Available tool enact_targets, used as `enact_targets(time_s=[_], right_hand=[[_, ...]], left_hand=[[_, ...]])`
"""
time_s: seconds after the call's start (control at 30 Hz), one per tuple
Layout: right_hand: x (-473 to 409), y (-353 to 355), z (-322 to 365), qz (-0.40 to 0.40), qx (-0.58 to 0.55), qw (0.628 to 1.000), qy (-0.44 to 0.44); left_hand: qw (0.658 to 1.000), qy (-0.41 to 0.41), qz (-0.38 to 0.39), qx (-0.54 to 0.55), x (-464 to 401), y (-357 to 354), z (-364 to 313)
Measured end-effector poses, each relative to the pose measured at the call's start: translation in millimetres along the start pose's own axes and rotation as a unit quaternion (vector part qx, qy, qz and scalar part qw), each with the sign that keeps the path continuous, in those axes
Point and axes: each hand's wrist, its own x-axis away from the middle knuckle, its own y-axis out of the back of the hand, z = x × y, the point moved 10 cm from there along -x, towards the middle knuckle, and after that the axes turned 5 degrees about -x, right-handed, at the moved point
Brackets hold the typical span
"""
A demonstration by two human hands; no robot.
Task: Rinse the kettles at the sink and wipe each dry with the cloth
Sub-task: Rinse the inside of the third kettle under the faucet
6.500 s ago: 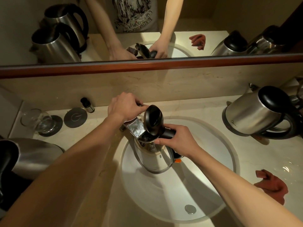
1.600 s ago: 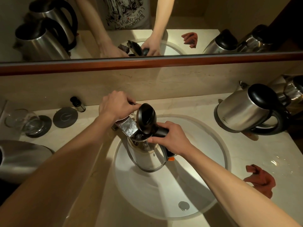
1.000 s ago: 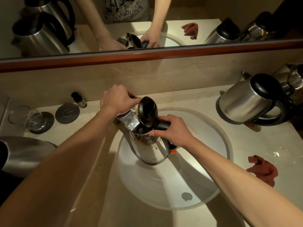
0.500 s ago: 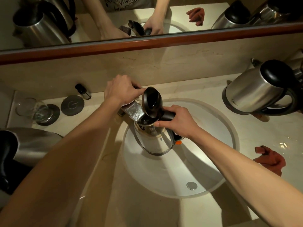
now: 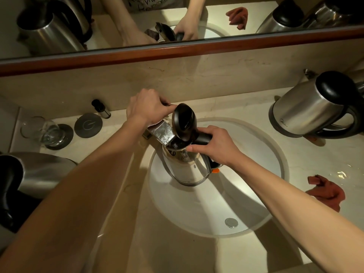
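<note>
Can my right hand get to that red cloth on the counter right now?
Probably not yet: the right hand grips the handle of the kettle under the tap. The cloth lies uncovered on the counter right of the sink, so once the hand lets go the way looks free.

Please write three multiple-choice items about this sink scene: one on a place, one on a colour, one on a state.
1. Where does the cloth lie?
A. in the basin
B. on the counter right of the sink
C. over the tap

2. What colour is the cloth?
A. white
B. blue
C. reddish-brown

3. How is the lid of the kettle under the tap?
A. flipped open
B. closed
C. removed and lying on the counter

Key: 1 B, it lies crumpled beside the basin's right rim; 2 C, its folds show rust red; 3 A, the lid stands up while the right hand grips the handle and the left hand holds the tap.
</note>
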Motion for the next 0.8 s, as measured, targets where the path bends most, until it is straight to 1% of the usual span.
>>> enact_targets(time_s=[0.8], right_hand=[[-1.4, -0.7, -5.1, 0.005, 0.007, 1.0, -0.009]], left_hand=[[1.0, 0.002, 0.007, -0.004, -0.6, -1.7, 0.7]])
